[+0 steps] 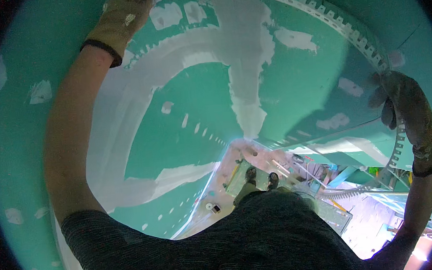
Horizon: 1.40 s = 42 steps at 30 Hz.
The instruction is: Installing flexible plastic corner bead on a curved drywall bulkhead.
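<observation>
A long white flexible arch bead [312, 6], perforated and notched along one edge, bends in a wide curve between my two gloved hands. At the upper left, my left hand [124, 19], in a tan glove, is closed at one end of the bead, close to the green board; its fingertips are mostly hidden. On the right, my right hand [413, 114], in a darker glove, has its fingers around the bead farther along. Below that grip the bead runs on downward and curls back over the floor.
Green wallboard [194, 121] with white joint compound [241, 41] surrounds me and meets in a corner. My shoes [251, 174] stand on a platform [237, 180] far below. A stepladder [336, 214], poles and clutter are at lower right; a small dark object [215, 208] lies left.
</observation>
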Available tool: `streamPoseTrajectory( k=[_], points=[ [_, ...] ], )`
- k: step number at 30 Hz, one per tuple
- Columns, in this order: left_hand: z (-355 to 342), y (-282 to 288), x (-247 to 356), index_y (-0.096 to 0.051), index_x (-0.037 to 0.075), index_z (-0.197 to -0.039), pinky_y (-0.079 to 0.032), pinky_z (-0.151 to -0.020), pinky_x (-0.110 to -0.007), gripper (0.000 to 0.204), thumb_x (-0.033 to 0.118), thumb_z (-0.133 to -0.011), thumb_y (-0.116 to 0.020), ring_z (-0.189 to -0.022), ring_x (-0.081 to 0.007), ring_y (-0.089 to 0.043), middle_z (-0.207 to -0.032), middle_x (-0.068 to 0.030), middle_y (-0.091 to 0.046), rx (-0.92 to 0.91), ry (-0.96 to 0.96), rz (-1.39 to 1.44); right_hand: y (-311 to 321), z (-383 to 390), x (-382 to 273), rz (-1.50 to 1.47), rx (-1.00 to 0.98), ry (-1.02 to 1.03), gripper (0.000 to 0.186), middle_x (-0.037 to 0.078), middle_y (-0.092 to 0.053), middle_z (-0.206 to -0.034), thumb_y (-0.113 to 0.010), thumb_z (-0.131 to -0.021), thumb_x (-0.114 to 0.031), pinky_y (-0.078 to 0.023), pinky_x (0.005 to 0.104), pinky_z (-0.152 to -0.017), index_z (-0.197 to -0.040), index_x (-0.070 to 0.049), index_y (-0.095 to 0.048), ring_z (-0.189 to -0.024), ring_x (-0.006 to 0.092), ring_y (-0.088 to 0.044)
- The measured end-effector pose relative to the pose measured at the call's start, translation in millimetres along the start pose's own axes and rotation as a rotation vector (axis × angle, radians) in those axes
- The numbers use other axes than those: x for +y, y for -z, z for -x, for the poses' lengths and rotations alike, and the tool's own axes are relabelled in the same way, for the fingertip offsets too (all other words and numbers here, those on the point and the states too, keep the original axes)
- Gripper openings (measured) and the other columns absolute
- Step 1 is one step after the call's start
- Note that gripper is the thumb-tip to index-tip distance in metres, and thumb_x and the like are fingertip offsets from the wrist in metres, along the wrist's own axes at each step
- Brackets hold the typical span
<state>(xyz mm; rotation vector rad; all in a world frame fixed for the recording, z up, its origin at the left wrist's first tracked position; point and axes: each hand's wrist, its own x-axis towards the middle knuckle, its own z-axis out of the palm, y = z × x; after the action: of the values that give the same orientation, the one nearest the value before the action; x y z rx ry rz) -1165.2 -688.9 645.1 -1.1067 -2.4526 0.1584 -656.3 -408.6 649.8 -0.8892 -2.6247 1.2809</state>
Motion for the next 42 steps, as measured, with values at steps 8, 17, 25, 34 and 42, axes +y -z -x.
streamPoseTrajectory(
  k=[8, 17, 25, 34, 42],
  points=[
    [1.0, -21.6, -23.2, -0.071, 0.011, -0.113, -0.056, -0.086, -0.052, 0.029, 0.03, -0.103, -0.052, -0.099, -0.0397, -0.071, -0.1, -0.0156, -0.075, 0.278, -0.329, -0.189, -21.0, -6.0, -8.5, 0.961, 0.66, 0.48, 0.036, 0.012, -0.074, -0.118, -0.069, -0.099, -0.019, -0.06, 0.0343, -0.079, -0.133, -0.012, -0.065, -0.098, 0.0224, -0.073],
    [22.5, 15.4, 25.9, -0.064, 0.008, -0.101, -0.058, -0.074, -0.05, 0.012, 0.014, -0.091, -0.065, -0.091, -0.0345, -0.073, -0.096, -0.0164, -0.071, 0.227, -0.299, -0.385, 4.5, -13.5, 32.1, 1.349, 0.508, 0.782, 0.034, 0.011, -0.068, -0.137, -0.07, -0.092, -0.009, -0.061, 0.0389, -0.092, -0.126, -0.011, -0.069, -0.112, 0.0283, -0.072],
    [12.4, -15.8, -7.7, -0.069, 0.009, -0.104, -0.054, -0.076, -0.057, 0.02, 0.023, -0.102, -0.055, -0.09, -0.042, -0.07, -0.092, -0.0195, -0.071, 0.51, -0.516, -0.298, 9.2, -23.0, 29.8, 1.126, 0.512, 0.824, 0.034, 0.01, -0.068, -0.137, -0.067, -0.093, -0.009, -0.061, 0.0397, -0.089, -0.127, -0.011, -0.068, -0.109, 0.0287, -0.072],
    [5.3, -46.8, -39.0, -0.07, 0.008, -0.102, -0.054, -0.076, -0.06, 0.022, 0.024, -0.102, -0.055, -0.092, -0.0421, -0.069, -0.097, -0.0204, -0.071, 0.77, -0.641, -0.407, -11.7, -23.8, 23.0, 1.379, 0.706, 0.723, 0.039, 0.001, -0.07, -0.129, -0.071, -0.091, -0.017, -0.057, 0.0365, -0.074, -0.13, -0.018, -0.069, -0.098, 0.0191, -0.069],
    [15.5, -10.6, 11.3, -0.072, 0.009, -0.112, -0.054, -0.089, -0.051, 0.028, 0.025, -0.109, -0.05, -0.104, -0.0342, -0.069, -0.112, -0.014, -0.073, 0.232, -0.252, -0.176, -17.1, -12.9, 15.3, 0.945, 0.641, 0.705, 0.038, 0.009, -0.07, -0.099, -0.076, -0.093, -0.014, -0.058, 0.0331, -0.06, -0.13, -0.016, -0.069, -0.071, 0.0204, -0.07]
  ],
)
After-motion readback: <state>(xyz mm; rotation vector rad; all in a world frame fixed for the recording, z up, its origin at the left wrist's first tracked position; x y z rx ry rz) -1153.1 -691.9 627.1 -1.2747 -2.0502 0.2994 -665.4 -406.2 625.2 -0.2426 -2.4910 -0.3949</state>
